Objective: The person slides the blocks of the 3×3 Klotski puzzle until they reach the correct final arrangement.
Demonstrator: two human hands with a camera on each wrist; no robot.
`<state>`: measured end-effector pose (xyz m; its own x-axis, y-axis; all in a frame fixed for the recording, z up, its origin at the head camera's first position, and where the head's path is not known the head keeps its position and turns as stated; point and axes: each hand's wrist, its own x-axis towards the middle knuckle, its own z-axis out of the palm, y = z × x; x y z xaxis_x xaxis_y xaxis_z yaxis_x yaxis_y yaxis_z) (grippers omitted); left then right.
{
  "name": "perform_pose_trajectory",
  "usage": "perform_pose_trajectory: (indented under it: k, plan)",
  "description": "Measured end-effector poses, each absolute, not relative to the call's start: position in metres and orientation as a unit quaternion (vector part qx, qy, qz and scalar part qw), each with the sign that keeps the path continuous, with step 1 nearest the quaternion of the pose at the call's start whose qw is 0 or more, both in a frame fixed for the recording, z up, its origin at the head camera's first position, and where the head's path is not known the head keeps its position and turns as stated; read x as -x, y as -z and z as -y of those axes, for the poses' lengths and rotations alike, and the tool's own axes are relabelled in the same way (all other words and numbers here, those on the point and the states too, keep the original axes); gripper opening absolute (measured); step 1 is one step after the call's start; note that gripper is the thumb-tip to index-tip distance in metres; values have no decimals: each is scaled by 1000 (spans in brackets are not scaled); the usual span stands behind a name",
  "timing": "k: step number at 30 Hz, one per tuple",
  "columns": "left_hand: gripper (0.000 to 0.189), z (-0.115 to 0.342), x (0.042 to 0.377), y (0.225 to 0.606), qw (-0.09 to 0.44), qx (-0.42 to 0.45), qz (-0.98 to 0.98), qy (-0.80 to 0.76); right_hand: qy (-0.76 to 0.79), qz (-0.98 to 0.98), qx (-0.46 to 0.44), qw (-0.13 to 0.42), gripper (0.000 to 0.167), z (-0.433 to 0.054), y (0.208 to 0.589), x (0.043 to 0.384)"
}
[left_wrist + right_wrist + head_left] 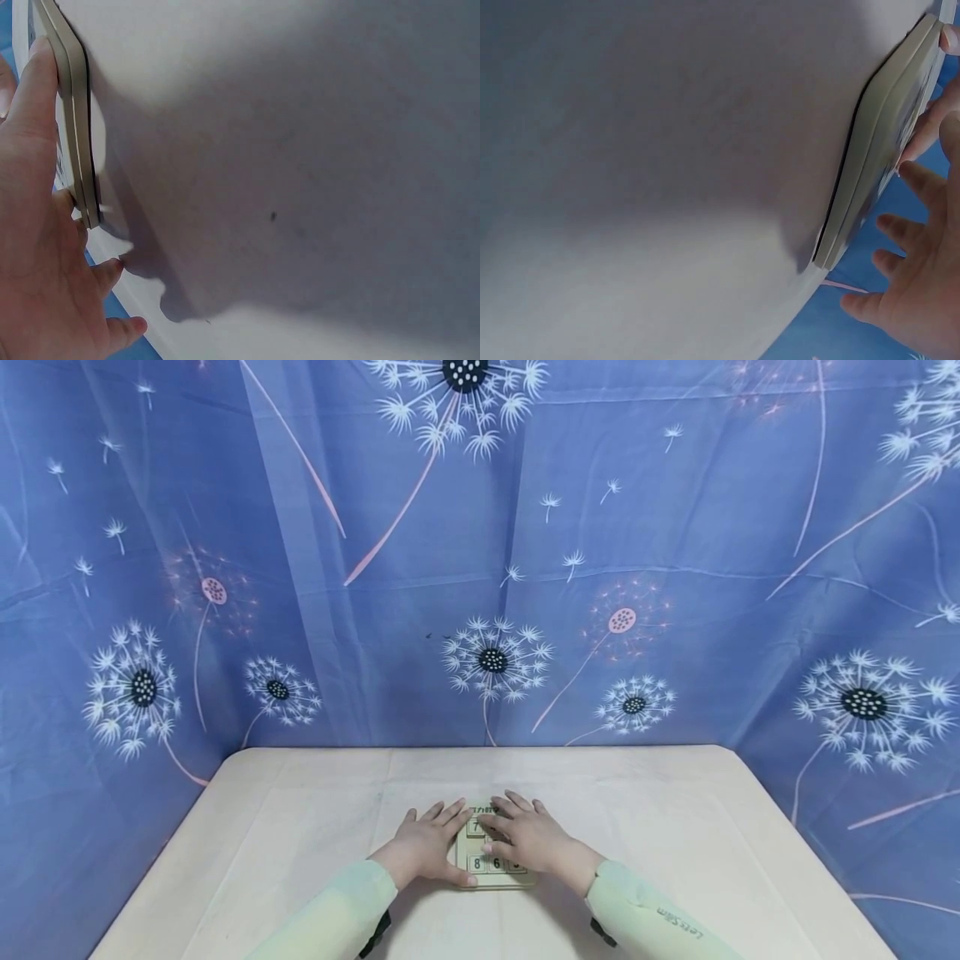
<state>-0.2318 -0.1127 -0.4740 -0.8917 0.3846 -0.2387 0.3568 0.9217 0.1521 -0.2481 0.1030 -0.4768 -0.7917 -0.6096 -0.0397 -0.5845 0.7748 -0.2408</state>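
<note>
A pale green number puzzle board lies flat near the front of the table, with dark printed characters along its top edge. Tiles marked 7, 8 and 6 show, while other tiles are partly or wholly covered. My left hand is spread at the board's left side, its thumb resting on the lower left corner. Over the right part of the board extends my right hand, fingers spread and thumb above the middle. Both wrist views show the board's thick, two-layered side.
The cream table has rounded back corners. Blue cloth printed with dandelions hangs behind it and on both sides. A small dark speck marks the tabletop in the left wrist view.
</note>
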Motion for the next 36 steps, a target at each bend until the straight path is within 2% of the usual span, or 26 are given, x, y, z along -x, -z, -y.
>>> perform_pose_trajectory:
  k: [36]
  plan:
    - [109, 110, 232, 472, 135, -186, -972, -49, 105, -933, 339, 58, 48, -111, 475, 236]
